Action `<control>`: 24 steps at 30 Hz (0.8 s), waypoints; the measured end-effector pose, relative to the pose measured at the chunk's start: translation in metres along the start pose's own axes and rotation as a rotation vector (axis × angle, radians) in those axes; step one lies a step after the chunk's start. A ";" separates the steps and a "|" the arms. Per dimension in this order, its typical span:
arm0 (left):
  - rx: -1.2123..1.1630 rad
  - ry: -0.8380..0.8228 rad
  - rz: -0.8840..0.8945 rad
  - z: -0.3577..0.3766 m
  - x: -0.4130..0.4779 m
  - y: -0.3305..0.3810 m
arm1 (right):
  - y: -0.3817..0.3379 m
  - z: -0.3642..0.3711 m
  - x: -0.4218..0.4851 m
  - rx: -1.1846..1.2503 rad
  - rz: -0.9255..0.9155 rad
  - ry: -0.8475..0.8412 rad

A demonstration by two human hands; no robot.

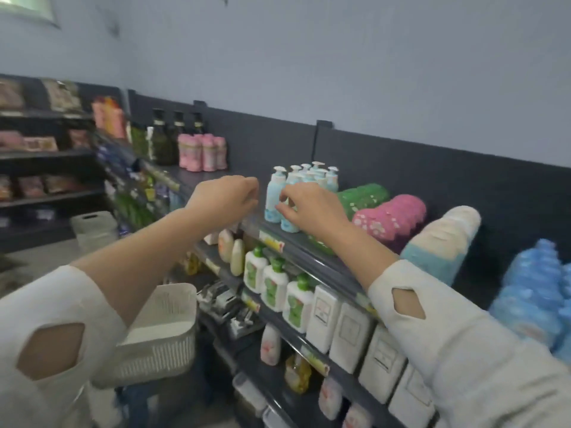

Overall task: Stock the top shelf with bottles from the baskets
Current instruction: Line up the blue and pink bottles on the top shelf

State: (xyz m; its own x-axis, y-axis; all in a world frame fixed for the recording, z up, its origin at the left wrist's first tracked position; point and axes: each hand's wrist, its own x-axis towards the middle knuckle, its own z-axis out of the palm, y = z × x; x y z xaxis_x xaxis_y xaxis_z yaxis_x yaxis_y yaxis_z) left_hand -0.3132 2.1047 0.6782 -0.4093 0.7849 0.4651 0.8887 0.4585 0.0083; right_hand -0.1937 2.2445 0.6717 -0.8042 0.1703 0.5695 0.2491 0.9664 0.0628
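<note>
Several light blue pump bottles [273, 193] stand in a cluster on the top shelf [216, 177]. My right hand [309, 208] is at the front of the cluster, its fingers closed around one light blue pump bottle [289, 224] standing at the shelf's front edge. My left hand [228, 196] hovers just left of the cluster, fingers curled, with nothing visible in it. A white slotted basket [163, 332] sits low, under my left forearm; what it holds is hidden.
On the same shelf, green [361, 199], pink [392, 217], cream-and-teal [445, 242] and blue [537, 291] bottle rows run right; pink bottles [202, 151] and dark bottles [163, 140] stand left. Lower shelves hold white green-capped bottles [272, 282]. Another white basket [92, 227] sits on the floor.
</note>
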 end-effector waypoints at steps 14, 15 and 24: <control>0.190 -0.184 -0.573 0.039 -0.179 -0.270 | -0.255 0.219 0.119 0.365 -0.533 -0.242; 0.184 -0.209 -0.620 0.045 -0.190 -0.286 | -0.271 0.234 0.126 0.393 -0.567 -0.268; 0.092 -0.355 -0.935 0.099 -0.288 -0.408 | -0.420 0.348 0.159 0.464 -0.778 -0.500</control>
State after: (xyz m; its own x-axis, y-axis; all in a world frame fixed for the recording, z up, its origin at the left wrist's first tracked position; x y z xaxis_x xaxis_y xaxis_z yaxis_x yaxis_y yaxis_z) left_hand -0.5784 1.7329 0.4532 -0.9861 0.1654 0.0160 0.1658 0.9730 0.1604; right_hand -0.6143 1.9328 0.4509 -0.8125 -0.5752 0.0944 -0.5829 0.8045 -0.1144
